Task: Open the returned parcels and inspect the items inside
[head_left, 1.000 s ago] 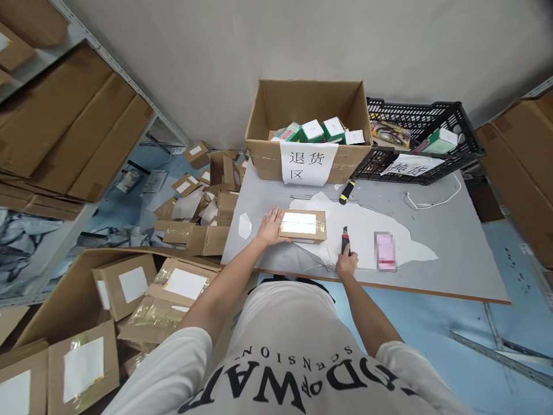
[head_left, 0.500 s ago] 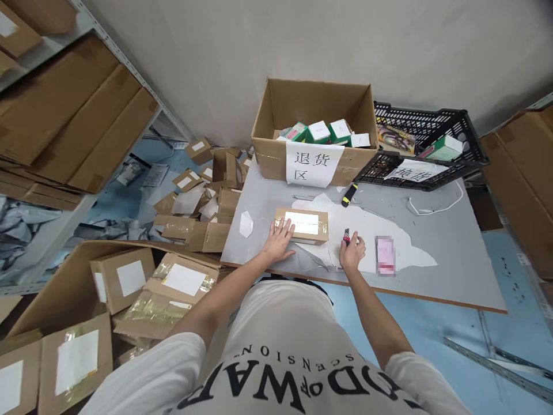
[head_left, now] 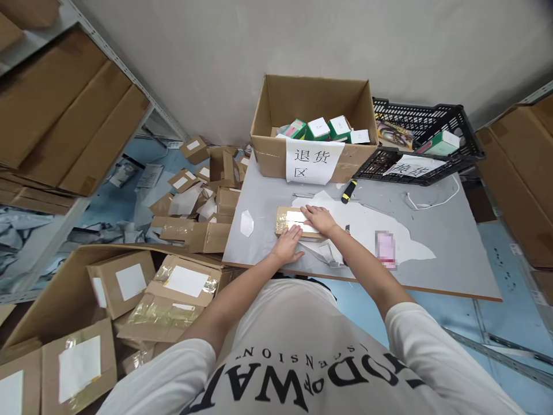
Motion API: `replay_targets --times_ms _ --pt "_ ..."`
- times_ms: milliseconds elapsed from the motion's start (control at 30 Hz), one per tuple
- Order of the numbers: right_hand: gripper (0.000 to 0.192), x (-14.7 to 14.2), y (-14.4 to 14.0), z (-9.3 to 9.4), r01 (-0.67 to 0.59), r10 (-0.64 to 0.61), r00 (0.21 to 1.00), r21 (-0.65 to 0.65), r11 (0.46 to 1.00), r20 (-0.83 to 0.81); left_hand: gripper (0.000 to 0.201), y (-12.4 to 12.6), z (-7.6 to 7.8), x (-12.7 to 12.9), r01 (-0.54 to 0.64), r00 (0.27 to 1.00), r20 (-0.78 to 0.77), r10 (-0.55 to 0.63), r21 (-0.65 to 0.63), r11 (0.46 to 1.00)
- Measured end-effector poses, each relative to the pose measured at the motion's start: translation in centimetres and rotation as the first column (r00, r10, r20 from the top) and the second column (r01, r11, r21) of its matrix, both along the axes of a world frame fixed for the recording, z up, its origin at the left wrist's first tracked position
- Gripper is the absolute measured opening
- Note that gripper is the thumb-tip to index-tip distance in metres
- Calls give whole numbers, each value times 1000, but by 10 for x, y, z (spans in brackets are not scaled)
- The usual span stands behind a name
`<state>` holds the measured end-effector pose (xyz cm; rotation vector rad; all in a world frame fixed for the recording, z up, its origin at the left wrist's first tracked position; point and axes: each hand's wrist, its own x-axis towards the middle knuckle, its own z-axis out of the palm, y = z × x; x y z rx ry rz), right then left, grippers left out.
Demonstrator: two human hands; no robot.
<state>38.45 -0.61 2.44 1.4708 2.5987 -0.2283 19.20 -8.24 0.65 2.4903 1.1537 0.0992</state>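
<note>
A small cardboard box (head_left: 281, 221) with shiny tape and a white label lies on the grey table. My left hand (head_left: 288, 245) rests at its near side, fingers stretched onto the edge. Across the right part of its top lies my right hand (head_left: 318, 219), fingers extended over the label, gripping nothing visible. A box cutter (head_left: 347, 229) sits just right of the box, mostly hidden by my right forearm. Under and beside the box spreads a torn white sheet (head_left: 363, 222). Farther back lies a black-and-yellow tool handle (head_left: 349, 192).
A large open carton (head_left: 270, 153) with green-and-white boxes and a black crate (head_left: 367, 167) stand at the back of the table (head_left: 449, 242). A blurred pink item (head_left: 386, 248) lies right. Parcels fill a big carton (head_left: 52, 288) at lower left; more boxes (head_left: 194, 230) pile behind it.
My right hand has let go of the box cutter, leaving it on the table, and moved left onto the box top. My left hand has slid slightly right and nearer me along the box.
</note>
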Motion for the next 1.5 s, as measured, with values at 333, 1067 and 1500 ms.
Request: replay_targets --times_ms 333,1067,1500 --pt "47 -12 1 12 -158 160 975 -20 987 155 93 0 -2 -2 54 998 -30 -53 16 998" --pt "44 29 -15 15 47 -43 983 -17 999 177 93 0 -4 -9 86 996 -22 -86 12 996" --pt "42 54 48 11 544 -588 789 -242 803 -178 89 4 -5 -11 134 991 -13 -134 -17 991"
